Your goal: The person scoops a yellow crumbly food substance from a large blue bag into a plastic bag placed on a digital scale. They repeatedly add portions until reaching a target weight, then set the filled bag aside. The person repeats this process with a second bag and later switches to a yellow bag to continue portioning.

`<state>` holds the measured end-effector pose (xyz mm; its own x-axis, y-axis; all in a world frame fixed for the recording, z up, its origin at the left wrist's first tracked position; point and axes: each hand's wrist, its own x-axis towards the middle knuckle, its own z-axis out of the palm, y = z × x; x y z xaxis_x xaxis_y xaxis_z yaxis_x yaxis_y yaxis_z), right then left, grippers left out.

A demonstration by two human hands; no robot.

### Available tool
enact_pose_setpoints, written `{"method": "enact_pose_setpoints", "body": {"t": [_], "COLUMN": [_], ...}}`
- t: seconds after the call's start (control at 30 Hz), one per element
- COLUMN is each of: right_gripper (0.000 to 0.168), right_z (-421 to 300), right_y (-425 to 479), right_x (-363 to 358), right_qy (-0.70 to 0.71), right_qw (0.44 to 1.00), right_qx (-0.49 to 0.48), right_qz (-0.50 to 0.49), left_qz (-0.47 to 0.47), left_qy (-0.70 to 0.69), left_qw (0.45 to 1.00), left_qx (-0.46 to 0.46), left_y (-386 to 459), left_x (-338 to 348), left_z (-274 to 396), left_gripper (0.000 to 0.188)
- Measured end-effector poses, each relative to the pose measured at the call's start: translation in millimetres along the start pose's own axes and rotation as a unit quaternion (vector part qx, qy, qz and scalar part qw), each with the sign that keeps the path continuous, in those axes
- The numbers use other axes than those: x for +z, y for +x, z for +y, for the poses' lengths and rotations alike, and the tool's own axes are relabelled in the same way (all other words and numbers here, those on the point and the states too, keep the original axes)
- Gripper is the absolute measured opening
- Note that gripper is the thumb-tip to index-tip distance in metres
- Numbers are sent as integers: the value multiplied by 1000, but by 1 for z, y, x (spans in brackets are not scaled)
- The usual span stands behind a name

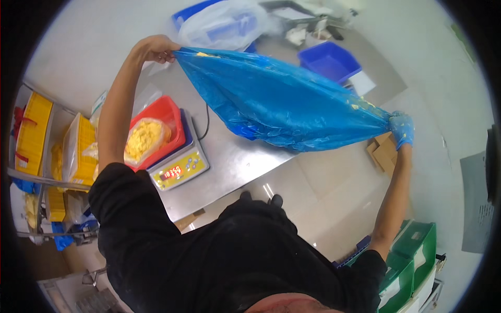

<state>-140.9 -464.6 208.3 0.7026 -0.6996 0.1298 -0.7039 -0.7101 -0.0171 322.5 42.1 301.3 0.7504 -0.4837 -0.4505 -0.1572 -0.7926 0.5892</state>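
Observation:
A large blue plastic bag point(282, 101) is stretched wide between my hands, with yellow crumbs stuck along its upper edge and near its right end. My bare left hand point(158, 49) grips one corner at the upper left. On the right, my right hand point(402, 127), in a thin blue glove with yellow specks, is closed around the gathered other end. Below my left hand, a red plastic tub point(178, 129) stands on a digital scale point(184, 170) with a lit red display. In the tub lies an open clear bag of yellow crumbly material point(144, 137).
The steel table point(235, 164) carries a blue plastic tub point(330, 62) and a translucent bag point(223, 25) over a blue container at the back. Yellow bins point(33, 133) fill a rack at left. Green bins point(419, 242) stand lower right, with cardboard point(383, 154) beyond the table.

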Motion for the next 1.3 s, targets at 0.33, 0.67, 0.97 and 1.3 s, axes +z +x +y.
{"method": "enact_pose_setpoints", "body": {"t": [0.33,0.67,0.97,1.3], "right_gripper": [23,12,9,31], "right_z": [-8,-121,-52,-73], "right_y": [-28,-225,-167,-181], "right_x": [-88,190,285,233], "right_qy": [167,124,523,679], "right_qw": [972,980,813,648], "right_qx": [-10,154,196,298], "right_qz": [166,8,-161,-174], "left_qz": [166,-76,-276,146], "left_qy": [55,243,245,-46], "left_qw": [962,965,874,963], "left_qx": [211,-67,-318,-220], "left_y": [29,112,277,249], "left_x": [-63,86,112,124], "left_z": [2,-159,-154,-170], "left_gripper": [38,28,25,44]}}
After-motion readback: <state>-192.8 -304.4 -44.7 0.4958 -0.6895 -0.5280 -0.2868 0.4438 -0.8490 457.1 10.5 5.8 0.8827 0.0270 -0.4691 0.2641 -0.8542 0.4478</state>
